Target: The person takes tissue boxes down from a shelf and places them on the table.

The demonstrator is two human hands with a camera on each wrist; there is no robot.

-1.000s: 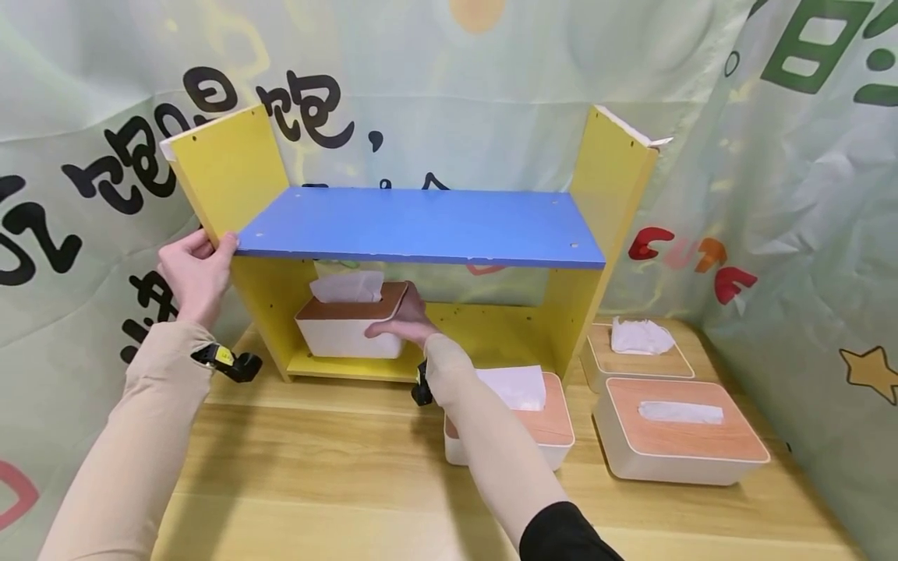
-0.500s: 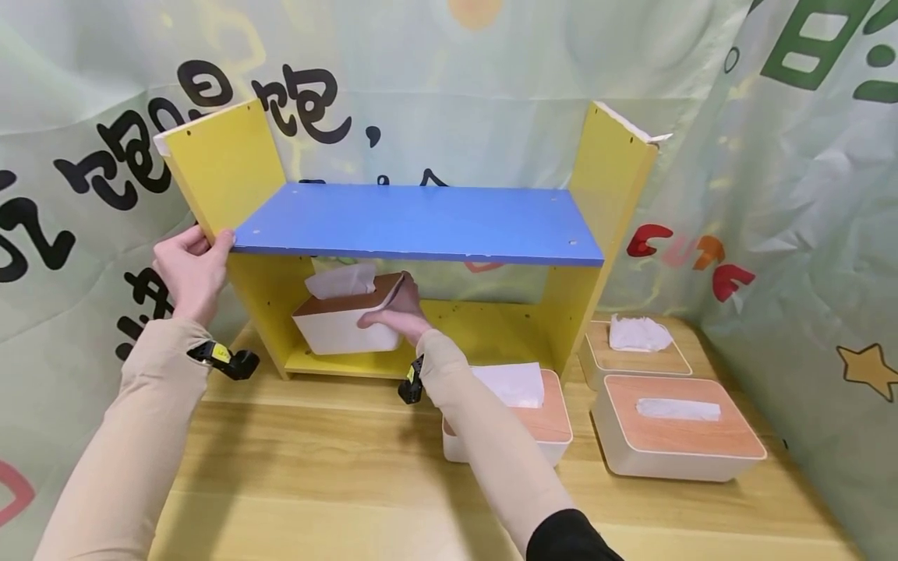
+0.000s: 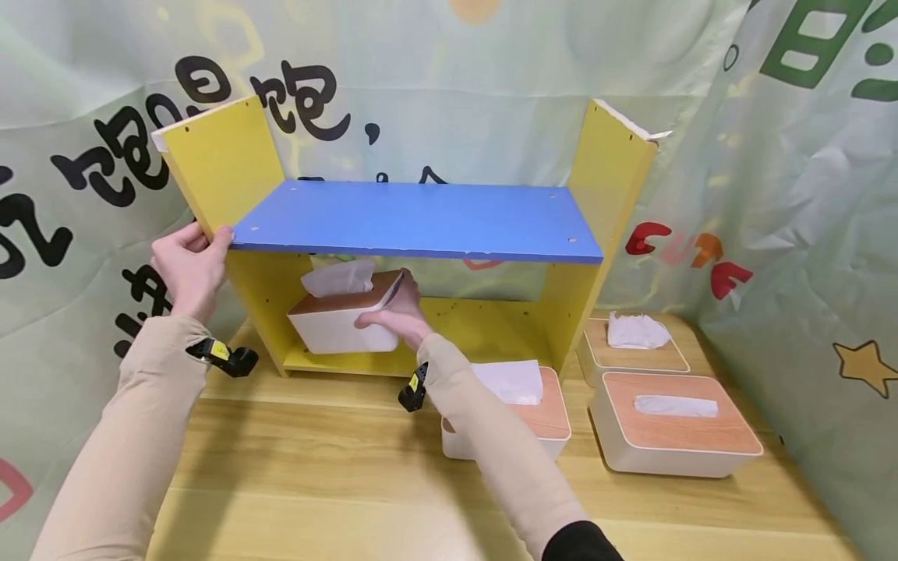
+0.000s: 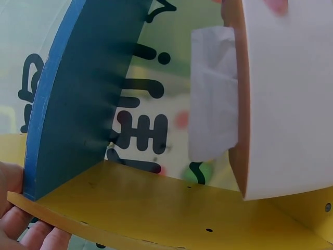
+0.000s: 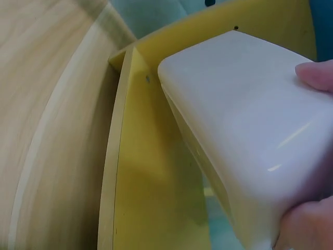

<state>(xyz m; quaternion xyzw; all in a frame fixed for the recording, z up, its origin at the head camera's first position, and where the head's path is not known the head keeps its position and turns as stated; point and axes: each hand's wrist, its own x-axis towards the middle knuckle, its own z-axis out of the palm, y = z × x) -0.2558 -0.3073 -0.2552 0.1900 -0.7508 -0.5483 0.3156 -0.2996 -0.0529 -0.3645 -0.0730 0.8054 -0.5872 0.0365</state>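
Note:
In the head view my right hand grips the right end of a white tissue box with a brown lid and a tissue standing out of its slot. The box is inside the lower bay of a yellow shelf unit, under its blue board. Seen from the right wrist, the box is tilted over the yellow bottom panel, with a gap beneath it. My left hand holds the front edge of the unit's left side panel, thumb at the blue board's corner.
Beside the right forearm stands a tissue box with a pinkish wood lid, partly covered by the sleeve. Two more tissue boxes, a near one and a far one, stand at the right of the wooden table. A printed curtain hangs behind.
The right hand has lifted and tilted the tissue box, moving it slightly left within the lower bay. The left hand keeps its hold on the side panel.

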